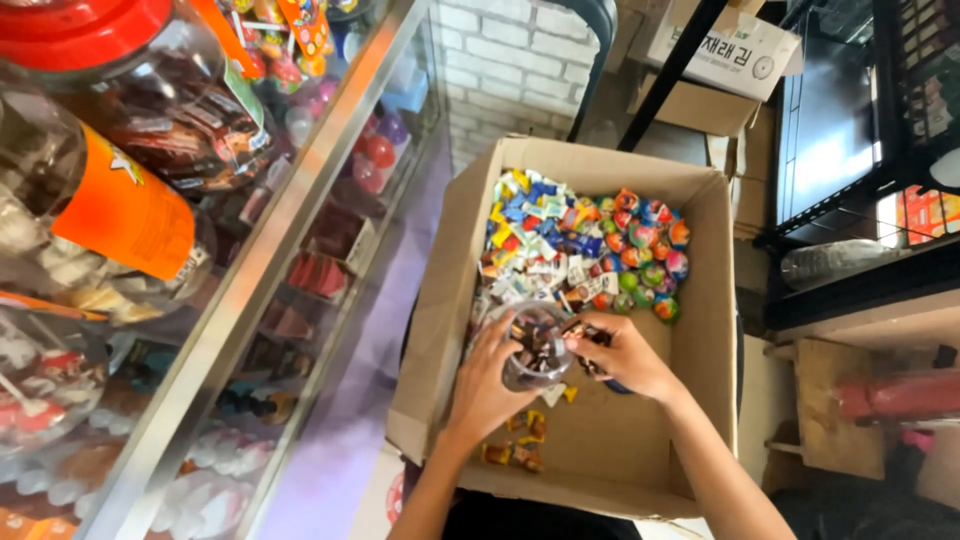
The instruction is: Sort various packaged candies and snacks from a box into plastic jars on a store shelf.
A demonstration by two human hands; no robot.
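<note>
**Two hands at a small jar over a box of sweets**

Head view: A big cardboard box [700, 300] sits open below the camera. The left hand [485, 385] is wrapped around a small clear jar [535, 350] and holds it tight from the left side. The jar stands nearly upright, with its open mouth facing up toward the camera. Dark wrapped sweets can be seen inside it.

The right hand [625, 355] is just beside the jar, on its right. Its fingers are pinched together at the rim, touching it. They seem to hold a few dark sweets, but these are too small to tell for sure. So the jar mouth lies just left of the right fingertips, and the right hand is the one nearer to the mouth.

At the far end of the box lies a heap of small wrapped candies [535, 240]. Next to it, on the right, is a pile of bright round candies [645, 250]. A few loose wrappers [520, 440] lie on the box floor near the wrists.

To the left, a glass counter [250, 280] holds big jars of sweets [120, 200].
</note>
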